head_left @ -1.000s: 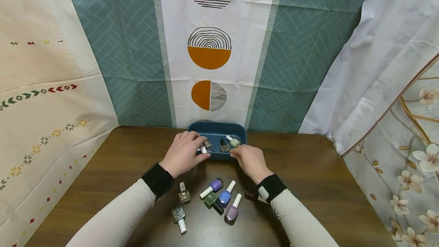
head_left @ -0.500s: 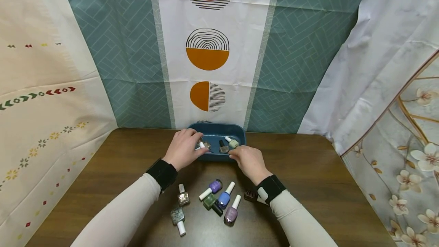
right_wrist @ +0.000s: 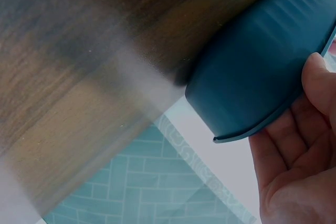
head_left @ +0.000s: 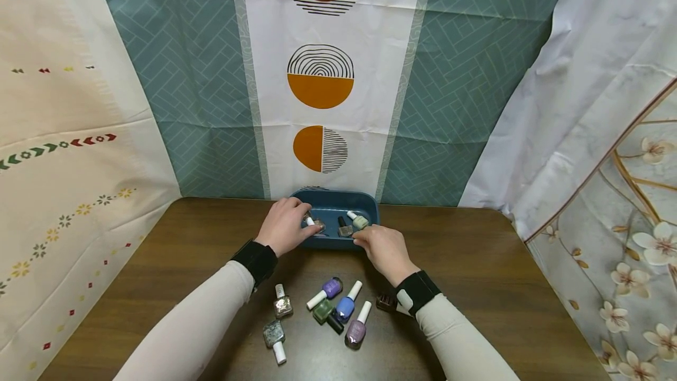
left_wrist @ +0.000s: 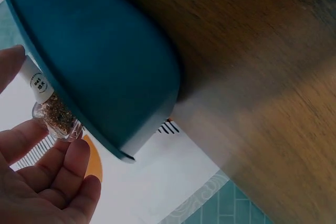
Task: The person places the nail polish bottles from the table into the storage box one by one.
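Observation:
My left hand point(head_left: 282, 227) holds a nail polish bottle point(left_wrist: 58, 116) with brown glitter and a white cap over the left part of a blue tray point(head_left: 329, 243). In the left wrist view, the thumb is at the cap and curled fingers support the glass. My right hand point(head_left: 387, 250) grips the tray's front right rim, thumb against the outer wall point(right_wrist: 252, 61). Inside the tray lie a black-capped bottle point(head_left: 345, 230) and a pale green bottle point(head_left: 361, 221). Part of the tray's left end is hidden behind my left hand.
Several nail polish bottles lie on the wooden table nearer me: gold glitter point(head_left: 282, 307), grey glitter point(head_left: 274, 332), purple point(head_left: 332, 287), green point(head_left: 323, 311), blue point(head_left: 345, 308), mauve point(head_left: 356, 333). A dark brown one point(head_left: 386, 302) is partly under my right wrist. A patterned curtain point(head_left: 211, 75) hangs behind.
The left hand, holding the glitter bottle, shifts slightly and the bottle's tilt changes over the tray. My right hand keeps its grip on the rim. The view drifts a little.

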{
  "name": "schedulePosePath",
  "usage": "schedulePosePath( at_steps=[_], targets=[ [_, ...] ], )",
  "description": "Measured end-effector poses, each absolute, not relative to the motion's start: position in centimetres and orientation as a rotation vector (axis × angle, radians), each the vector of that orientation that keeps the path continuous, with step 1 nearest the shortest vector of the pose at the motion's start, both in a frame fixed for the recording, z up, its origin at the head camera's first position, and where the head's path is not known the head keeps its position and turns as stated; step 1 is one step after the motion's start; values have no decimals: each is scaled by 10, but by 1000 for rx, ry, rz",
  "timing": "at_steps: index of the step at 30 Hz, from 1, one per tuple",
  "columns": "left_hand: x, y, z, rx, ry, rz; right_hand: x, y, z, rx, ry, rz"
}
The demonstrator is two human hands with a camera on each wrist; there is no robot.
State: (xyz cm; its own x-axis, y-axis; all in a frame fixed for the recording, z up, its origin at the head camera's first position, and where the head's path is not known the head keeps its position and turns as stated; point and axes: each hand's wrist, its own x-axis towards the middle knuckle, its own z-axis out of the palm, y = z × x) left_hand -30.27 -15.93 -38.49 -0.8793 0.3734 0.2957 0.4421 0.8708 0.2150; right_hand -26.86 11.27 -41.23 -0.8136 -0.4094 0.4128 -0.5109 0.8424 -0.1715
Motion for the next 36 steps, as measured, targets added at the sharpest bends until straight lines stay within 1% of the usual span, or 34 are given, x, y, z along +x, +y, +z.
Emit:
schedulePosePath(
  at_steps=[16,29,36],
  targets=[
    [-321,-157,-400,-592,-2895,-414,-266,113,-413,710,-2627,401],
    [-328,-152,-398,-548,-2978,-439,-268,113,-411,702,-2642,399],
    [-331,-153,-397,-580,-2988,-413,-269,113,-411,704,-2645,390]
  ],
)
